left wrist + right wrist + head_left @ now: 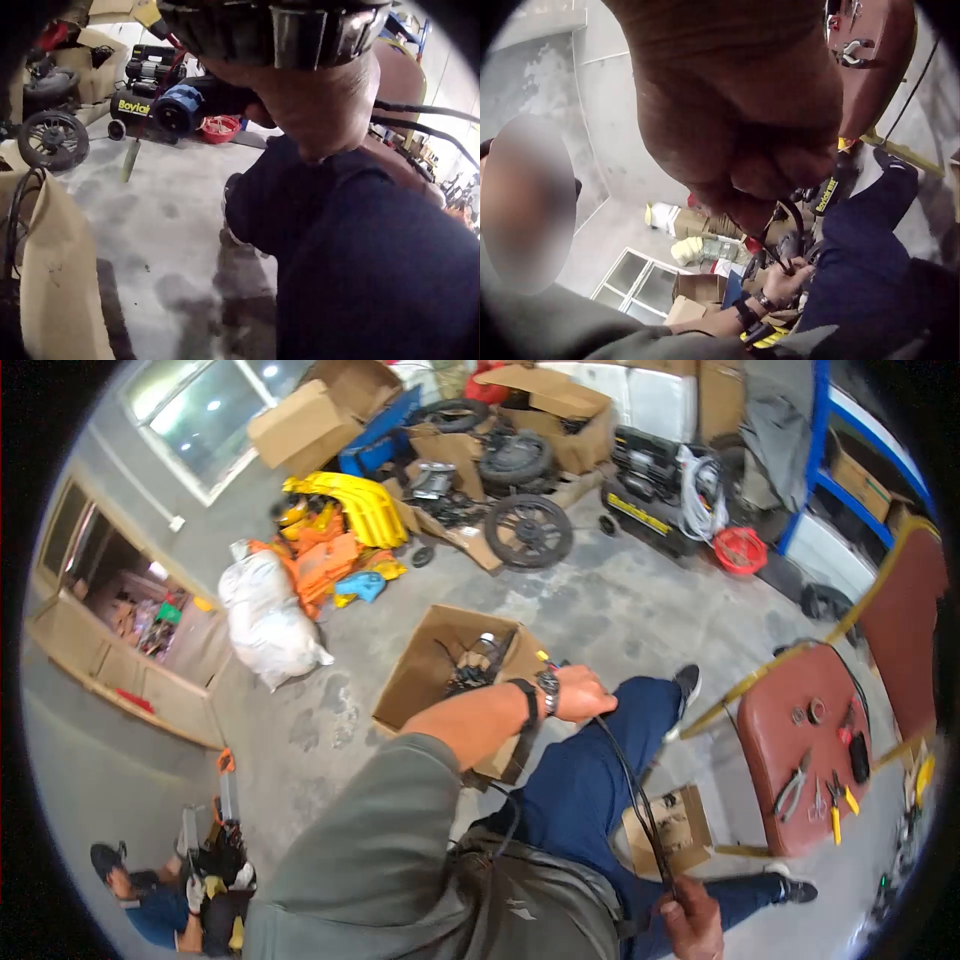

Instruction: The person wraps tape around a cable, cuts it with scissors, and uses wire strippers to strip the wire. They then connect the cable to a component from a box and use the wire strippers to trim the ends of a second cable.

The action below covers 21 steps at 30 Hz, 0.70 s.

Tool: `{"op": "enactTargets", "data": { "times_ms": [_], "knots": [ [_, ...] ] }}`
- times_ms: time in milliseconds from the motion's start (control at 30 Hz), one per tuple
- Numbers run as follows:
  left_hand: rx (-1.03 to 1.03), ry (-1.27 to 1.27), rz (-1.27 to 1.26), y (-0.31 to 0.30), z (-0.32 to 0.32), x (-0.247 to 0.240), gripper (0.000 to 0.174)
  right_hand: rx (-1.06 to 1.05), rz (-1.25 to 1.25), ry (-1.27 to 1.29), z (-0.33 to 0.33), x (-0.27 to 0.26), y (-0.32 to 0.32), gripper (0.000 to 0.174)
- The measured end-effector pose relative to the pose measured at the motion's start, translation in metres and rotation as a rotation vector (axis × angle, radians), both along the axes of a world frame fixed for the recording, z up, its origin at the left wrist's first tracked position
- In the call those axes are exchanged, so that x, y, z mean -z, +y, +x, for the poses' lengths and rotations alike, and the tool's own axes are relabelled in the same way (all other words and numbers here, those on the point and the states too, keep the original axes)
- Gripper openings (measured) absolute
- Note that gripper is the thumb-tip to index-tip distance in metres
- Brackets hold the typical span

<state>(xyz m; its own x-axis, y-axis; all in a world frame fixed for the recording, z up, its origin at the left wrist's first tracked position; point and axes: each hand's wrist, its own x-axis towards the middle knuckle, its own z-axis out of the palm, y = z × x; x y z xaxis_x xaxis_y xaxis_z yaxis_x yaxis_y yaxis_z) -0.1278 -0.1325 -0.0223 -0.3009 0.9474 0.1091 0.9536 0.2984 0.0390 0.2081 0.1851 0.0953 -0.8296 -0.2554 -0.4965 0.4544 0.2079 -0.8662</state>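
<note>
My left hand (580, 692), with a watch on its wrist, grips one end of a pair of black cables (630, 775) over my thigh. In the left wrist view, a black cylindrical piece with a blue ring (180, 109) sticks out beyond that hand's fingers; what kind of part it is I cannot tell. My right hand (692, 920), lower and nearer my body, holds the same cables in curled fingers. They run slack between the two hands. The right wrist view shows a dark cable (795, 217) passing below the right fist.
An open cardboard box (405, 670) with parts stands by my left forearm, a smaller box (690, 830) between my legs. Pliers (793, 785) and other tools lie on a red chair seat (765, 730). Another person (150, 900) is at lower left. A wheel (528, 532) lies farther off.
</note>
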Motion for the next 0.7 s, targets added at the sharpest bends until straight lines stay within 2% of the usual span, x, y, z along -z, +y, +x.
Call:
{"op": "enactTargets", "data": {
  "times_ms": [33,100,133,233,433,467,500,567,600,633,700],
  "knots": [
    [-0.021,0.021,0.011,-0.002,-0.003,0.012,0.012,-0.053,0.084,0.105,-0.007,-0.006,-0.003,0.049],
    [-0.086,0.038,-0.051,-0.002,-0.003,0.019,0.010,0.000,0.021,0.358,-0.019,-0.005,-0.019,0.045],
    [-0.121,0.054,0.001,-0.001,-0.003,0.029,0.010,0.032,-0.016,0.474,-0.024,-0.001,-0.020,0.043],
    [-0.171,0.043,-0.068,0.005,-0.002,0.029,0.012,-0.033,-0.063,-0.008,-0.017,0.018,0.006,0.037],
    [-0.073,-0.025,-0.098,0.008,-0.017,0.031,0.016,0.096,-0.288,-0.026,-0.003,0.050,0.009,0.033],
    [-0.080,-0.030,-0.173,0.011,-0.015,0.016,0.016,0.106,-0.319,-0.003,-0.002,0.049,0.008,0.036],
    [-0.046,-0.047,-0.121,0.007,-0.021,0.032,0.017,0.129,-0.459,-0.157,0.012,0.076,0.011,0.041],
    [-0.007,-0.030,-0.156,0.007,-0.022,0.024,0.017,-0.004,-0.241,0.086,0.001,0.059,0.015,0.048],
    [-0.007,-0.017,-0.157,0.002,-0.024,0.034,0.017,0.041,-0.309,-0.111,0.003,0.059,0.018,0.050],
    [0.012,0.016,-0.204,0.005,-0.022,0.024,0.022,0.087,-0.386,-0.303,0.005,0.064,0.020,0.052],
    [-0.007,-0.012,-0.250,0.001,-0.024,0.027,0.024,0.104,-0.424,-0.290,0.016,0.088,0.022,0.051]
  ]
}}
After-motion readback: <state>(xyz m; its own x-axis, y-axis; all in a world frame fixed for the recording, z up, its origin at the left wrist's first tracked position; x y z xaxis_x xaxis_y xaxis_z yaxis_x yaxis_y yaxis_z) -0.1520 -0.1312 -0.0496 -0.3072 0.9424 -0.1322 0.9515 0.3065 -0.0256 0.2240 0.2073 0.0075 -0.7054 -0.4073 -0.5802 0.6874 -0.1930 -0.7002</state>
